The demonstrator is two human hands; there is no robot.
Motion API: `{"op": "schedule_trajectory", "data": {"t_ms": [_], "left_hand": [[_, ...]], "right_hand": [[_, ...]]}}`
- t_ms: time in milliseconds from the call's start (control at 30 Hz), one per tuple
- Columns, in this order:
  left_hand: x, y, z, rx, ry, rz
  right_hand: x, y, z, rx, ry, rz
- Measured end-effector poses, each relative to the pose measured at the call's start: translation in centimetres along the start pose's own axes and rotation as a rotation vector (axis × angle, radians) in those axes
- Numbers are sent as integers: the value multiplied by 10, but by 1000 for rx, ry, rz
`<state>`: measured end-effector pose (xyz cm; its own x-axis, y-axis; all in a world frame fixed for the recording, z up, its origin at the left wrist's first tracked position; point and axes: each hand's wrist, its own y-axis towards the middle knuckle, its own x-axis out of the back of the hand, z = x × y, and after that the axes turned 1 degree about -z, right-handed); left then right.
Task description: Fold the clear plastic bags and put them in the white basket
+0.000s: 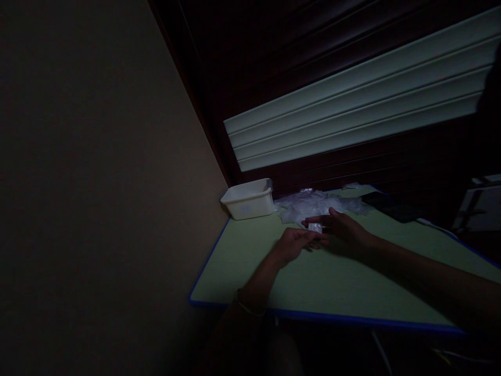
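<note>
A small whitish plastic packet [315, 227] is held above the table, its contents too dark to make out. My left hand [293, 245] comes from below and pinches the packet's near edge between thumb and fingers. From the right, my right hand [346, 228] reaches in with its thumb raised and its fingers apart, behind and beside the packet. Whether those fingers touch it I cannot tell. Just beyond both hands lies a loose pile of clear plastic bags [309, 202].
A white plastic bin [252, 208] stands at the table's back left corner, near the wall [136, 183]. A dark flat object [391, 207] lies at the back right. The pale green table [242, 261] has a blue edge. Dark panelling with pale slats [352, 94] rises behind.
</note>
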<state>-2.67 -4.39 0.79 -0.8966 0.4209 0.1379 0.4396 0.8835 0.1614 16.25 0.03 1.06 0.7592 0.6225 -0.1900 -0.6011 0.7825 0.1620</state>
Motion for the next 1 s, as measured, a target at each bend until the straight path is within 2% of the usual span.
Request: {"op": "schedule_trajectory", "data": {"t_ms": [267,500,700,833,1000], "left_hand": [[2,3,6,-8,12,-63],[0,6,9,-15,12,-173],[-2,5,8,-20,6,-101],[-4,3,2,-8,-13,-93],[-5,1,-1,-27,-3,-58]], "right_hand": [[0,1,-1,85,-53,-24],[0,-2,-6,42,-108,159],[-4,-4,-7,52,-52,133],[-3,-4,-6,64,-28,100],[0,-5,4,112,-198,-11]]}}
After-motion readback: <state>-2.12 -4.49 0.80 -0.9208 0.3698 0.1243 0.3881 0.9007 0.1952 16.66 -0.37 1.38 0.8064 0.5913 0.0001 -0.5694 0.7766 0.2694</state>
